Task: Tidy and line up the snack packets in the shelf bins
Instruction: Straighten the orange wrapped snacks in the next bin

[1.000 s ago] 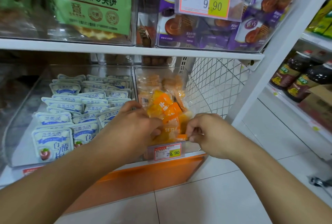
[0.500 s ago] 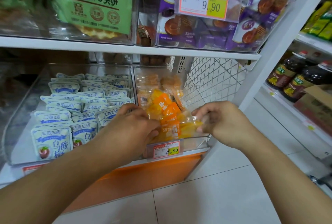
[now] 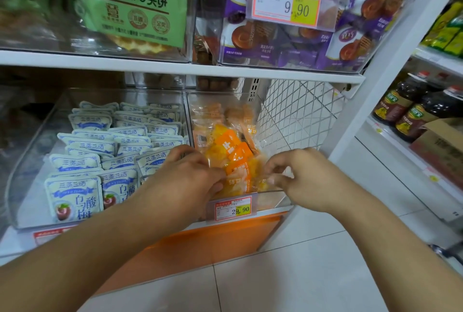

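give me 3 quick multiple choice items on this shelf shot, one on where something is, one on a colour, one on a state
1. Where is the 29.90 price tag?
A. front of the orange packets' bin
B. front of the white packets' bin
C. on the floor

2. What colour are the packets between the hands?
A. purple
B. orange and yellow
C. green

3. What is the left hand doing?
A. hanging idle
B. lying flat on the floor
C. gripping the orange packets

Answers: 1 A, it is clipped to that bin's front edge. 2 B, the wrappers show it. 3 C, its fingers curl onto the packets, opposite the right hand.
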The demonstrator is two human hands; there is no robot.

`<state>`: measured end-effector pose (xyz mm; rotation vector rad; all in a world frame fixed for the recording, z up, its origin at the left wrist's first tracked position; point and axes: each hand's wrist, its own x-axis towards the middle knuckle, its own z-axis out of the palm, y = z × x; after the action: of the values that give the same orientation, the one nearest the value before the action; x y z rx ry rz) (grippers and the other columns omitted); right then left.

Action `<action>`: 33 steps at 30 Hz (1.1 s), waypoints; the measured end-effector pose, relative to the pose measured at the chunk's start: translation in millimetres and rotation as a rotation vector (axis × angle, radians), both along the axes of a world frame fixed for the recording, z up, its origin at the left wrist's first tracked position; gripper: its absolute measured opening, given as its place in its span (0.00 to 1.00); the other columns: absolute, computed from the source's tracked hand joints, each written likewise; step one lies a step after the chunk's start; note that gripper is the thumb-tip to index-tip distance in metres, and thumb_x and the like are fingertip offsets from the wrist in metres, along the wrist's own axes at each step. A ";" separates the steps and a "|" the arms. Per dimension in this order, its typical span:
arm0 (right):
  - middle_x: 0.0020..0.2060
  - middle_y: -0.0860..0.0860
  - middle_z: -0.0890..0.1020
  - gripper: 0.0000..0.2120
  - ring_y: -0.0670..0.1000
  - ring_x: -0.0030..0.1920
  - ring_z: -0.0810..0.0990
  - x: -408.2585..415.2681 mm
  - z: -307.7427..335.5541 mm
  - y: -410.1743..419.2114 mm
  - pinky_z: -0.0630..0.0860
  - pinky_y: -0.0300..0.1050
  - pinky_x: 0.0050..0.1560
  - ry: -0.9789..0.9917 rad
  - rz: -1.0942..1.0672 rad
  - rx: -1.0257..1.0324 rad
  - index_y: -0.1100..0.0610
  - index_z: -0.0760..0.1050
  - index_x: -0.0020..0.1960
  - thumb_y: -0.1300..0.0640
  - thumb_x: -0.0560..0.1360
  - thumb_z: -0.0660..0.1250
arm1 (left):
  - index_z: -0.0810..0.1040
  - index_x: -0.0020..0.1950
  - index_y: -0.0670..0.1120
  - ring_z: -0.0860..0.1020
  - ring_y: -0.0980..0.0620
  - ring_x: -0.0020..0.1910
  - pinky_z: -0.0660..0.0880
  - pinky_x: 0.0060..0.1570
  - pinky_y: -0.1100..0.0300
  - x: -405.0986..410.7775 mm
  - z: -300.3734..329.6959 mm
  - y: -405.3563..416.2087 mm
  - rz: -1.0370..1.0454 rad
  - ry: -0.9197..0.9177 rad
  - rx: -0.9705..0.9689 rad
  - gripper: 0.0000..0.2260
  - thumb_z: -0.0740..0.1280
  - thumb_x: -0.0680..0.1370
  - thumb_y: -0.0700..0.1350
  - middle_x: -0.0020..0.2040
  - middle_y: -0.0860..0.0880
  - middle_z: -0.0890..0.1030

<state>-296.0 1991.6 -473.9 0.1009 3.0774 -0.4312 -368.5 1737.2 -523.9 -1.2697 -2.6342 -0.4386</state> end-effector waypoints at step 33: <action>0.44 0.41 0.86 0.18 0.43 0.50 0.83 2.1 4.1 9.2 0.82 0.51 0.50 0.024 -0.024 -0.220 0.39 0.79 0.47 0.64 0.76 0.74 | 0.79 0.62 0.62 0.68 0.54 0.65 0.54 0.70 0.58 2.7 -0.4 -6.7 -0.016 -0.034 -0.028 0.21 0.49 0.80 0.61 0.55 0.56 0.81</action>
<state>-293.9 2000.8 -469.8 0.1273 3.0292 -0.7727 -365.8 1730.5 -524.3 -1.3042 -2.6693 -0.4304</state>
